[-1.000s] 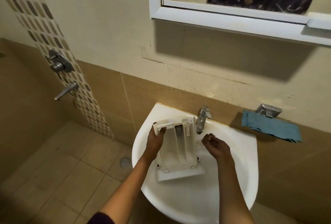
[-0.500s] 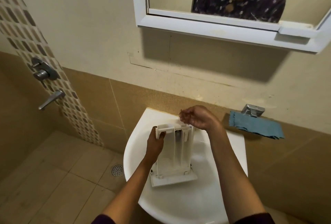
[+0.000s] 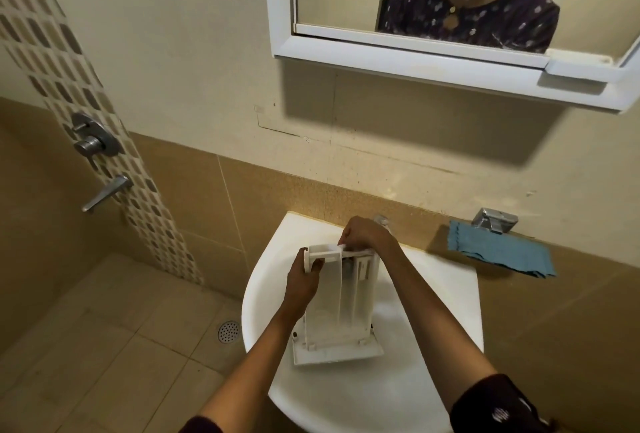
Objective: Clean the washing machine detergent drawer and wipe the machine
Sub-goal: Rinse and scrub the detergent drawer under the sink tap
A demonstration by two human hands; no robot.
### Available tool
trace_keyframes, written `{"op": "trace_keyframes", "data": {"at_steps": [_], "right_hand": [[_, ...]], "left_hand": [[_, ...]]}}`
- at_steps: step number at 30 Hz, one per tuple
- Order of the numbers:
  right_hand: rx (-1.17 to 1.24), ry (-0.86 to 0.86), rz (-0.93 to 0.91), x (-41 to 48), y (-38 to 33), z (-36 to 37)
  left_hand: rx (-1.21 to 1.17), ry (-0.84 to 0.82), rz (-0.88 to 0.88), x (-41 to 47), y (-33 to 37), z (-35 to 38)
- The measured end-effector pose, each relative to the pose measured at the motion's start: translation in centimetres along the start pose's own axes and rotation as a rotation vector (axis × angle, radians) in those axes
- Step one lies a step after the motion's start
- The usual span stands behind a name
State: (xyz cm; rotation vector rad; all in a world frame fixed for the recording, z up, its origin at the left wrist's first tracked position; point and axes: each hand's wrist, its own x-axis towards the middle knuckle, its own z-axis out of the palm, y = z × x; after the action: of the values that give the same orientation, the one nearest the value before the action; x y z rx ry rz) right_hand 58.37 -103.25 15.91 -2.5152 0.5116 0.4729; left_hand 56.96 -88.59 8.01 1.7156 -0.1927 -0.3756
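A white detergent drawer [image 3: 337,308] stands on end in the white basin [image 3: 433,311], its front panel down and its open compartments facing me. My left hand [image 3: 303,282] grips the drawer's upper left side wall. My right hand [image 3: 363,235] reaches over the drawer's top edge, fingers curled and pinching a small white part at the top rim. The tap [image 3: 382,221] is mostly hidden behind my right hand.
A blue cloth [image 3: 498,252] lies on the ledge to the right of the basin, beside a chrome fitting [image 3: 495,221]. A white-framed mirror [image 3: 450,16] hangs above. Shower valves [image 3: 93,141] sit on the left wall, and a floor drain [image 3: 228,331] lies below.
My right hand rose from beside the drawer's right side to above its top edge, then came down onto the rim and took hold of a white part. The left hand kept its grip.
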Motion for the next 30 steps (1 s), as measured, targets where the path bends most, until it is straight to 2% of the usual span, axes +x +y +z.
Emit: {"op": "trace_keyframes", "data": {"at_steps": [3,9,13,17,19,21,23,27,30], "right_hand": [[-0.062,-0.059,-0.015,0.7,0.3,-0.5],[0.122,-0.036,0.016,1.7,2.7,-0.6],[0.233,-0.174,0.067,1.4,3.5,-0.1],[0.284,-0.226,0.048,0.8,3.8,-0.7],[0.409,-0.156,0.064,0.9,4.4,-0.6],[0.709,-0.036,0.138,1.2,5.6,-0.1],[0.978,0.005,0.242,1.0,6.6,0.7],[1.083,-0.018,0.383,-0.1,7.5,3.0],[1.217,-0.014,0.422,-0.1,7.8,3.8]], "left_hand": [[0.005,-0.002,-0.002,0.1,0.0,0.0],[-0.001,-0.024,0.000,0.0,0.1,-0.4],[-0.007,-0.014,0.005,0.1,0.0,-0.5],[0.014,-0.048,-0.016,0.0,-0.3,-0.1],[-0.005,-0.030,-0.015,0.2,-0.4,-0.1],[-0.048,0.000,-0.020,0.5,-0.3,-0.3],[-0.091,0.033,-0.030,0.8,-0.3,-0.7],[-0.105,0.068,-0.048,1.3,-0.5,-0.9],[-0.115,0.096,-0.065,1.6,-0.7,-0.8]]}}
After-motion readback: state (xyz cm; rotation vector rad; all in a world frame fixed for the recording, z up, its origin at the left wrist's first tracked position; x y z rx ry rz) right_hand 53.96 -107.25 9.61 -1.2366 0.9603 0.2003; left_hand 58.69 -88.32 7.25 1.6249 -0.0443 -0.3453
